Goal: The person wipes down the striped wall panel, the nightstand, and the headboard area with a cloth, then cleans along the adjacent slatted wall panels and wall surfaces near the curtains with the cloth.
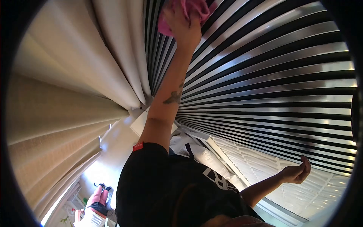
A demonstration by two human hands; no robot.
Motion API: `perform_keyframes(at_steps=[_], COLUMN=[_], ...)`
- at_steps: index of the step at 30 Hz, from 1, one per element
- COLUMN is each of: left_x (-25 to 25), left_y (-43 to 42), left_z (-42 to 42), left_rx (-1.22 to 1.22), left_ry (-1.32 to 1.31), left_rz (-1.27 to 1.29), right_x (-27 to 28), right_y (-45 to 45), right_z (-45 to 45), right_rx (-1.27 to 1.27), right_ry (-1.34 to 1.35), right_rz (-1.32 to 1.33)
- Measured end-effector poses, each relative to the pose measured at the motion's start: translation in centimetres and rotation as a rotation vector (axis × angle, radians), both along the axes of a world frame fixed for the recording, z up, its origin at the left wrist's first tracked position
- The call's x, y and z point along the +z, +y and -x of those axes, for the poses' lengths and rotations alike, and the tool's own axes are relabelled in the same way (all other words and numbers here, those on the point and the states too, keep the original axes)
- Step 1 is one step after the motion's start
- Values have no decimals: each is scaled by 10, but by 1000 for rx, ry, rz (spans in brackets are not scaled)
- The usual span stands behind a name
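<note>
My left hand (182, 24) is at the top of the view, its fingers closed round a bunched pink cloth (196, 8). The cloth lies against a wall panel of shiny and dark slats (257, 60). That arm is stretched far out, with a dark tattoo on the forearm. At the lower right, my right hand (297, 173) has loosely bent fingers with gaps between them and nothing visible in it. It appears in front of the pale quilted surface near the slats' edge.
Long beige curtains (75, 49) hang on the left. White pillows (206, 157) lie behind my torso, beside a pale quilted surface (314, 193). Another person (99, 204) in a white top is far off at the lower left, near a bright window.
</note>
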State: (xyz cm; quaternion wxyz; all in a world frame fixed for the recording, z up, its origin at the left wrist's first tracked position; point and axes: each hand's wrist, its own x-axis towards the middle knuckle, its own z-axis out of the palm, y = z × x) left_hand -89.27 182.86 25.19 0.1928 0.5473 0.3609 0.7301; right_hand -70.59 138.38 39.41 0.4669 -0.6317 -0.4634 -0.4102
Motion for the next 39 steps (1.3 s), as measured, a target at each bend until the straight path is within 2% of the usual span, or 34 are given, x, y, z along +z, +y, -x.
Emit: perform_keyframes(at_steps=[2, 3, 4, 6, 9, 12, 14, 16, 17, 20, 21, 23, 25, 27, 28, 31, 34, 36, 39], left_x=[4, -5, -21, -73, -156, -244, -279, -293, -298, -281, -229, -126, -77, -79, -94, -163, -264, -318, -349], left_y=[13, 26, 32, 39, 33, 33, 30, 24, 25, 34, 31, 27, 40, 75, 87, 90, 75, 71, 79], left_z=[-1, -3, -5, -8, -5, -8, -6, 3, 14, 39, 51, 62, 59, 48, 40, 24, 24, 28, 40], left_rx=[81, 118, 115, 158, 139, 246, 315, 366, 371, 216, 48, -234, -257, -168, -29, 20, 64, 80, 9], left_ry=[19, -23, -24, -74, -33, 53, 105, 236, 239, 302, 129, -290, -360, -185, -19, -66, -34, 20, 90], left_rz=[-127, -323, -325, -121, 12, 109, 143, 358, 360, 443, 606, 708, 414, 188, 108, 181, 330, 462, 688], right_x=[-2, -4, -6, -9, -13, -12, -14, -16, -16, -17, -17, -17, -16, -16, -15, -16, -16, -14, -16], right_y=[6, 9, 14, 17, 23, 28, 29, 29, 28, 29, 27, 22, 19, 16, 16, 14, 3, 9, -2], right_z=[-2, -2, -1, -3, -8, -11, -13, -16, -17, -21, -22, -23, -28, -31, -31, -35, -38, -35, -42], right_rx=[4, -10, -13, -3, -25, 8, -42, -61, -68, -7, -44, -111, -140, -155, -153, -20, -226, -183, -179], right_ry=[-6, 23, 25, 78, 9, -54, -88, -100, -103, -91, -115, -153, -207, -253, -252, -267, -306, -376, -322], right_rz=[-21, -37, -29, -32, -54, -83, -109, -119, -140, -190, -170, -107, -98, -104, -101, -94, -32, 3, -4])
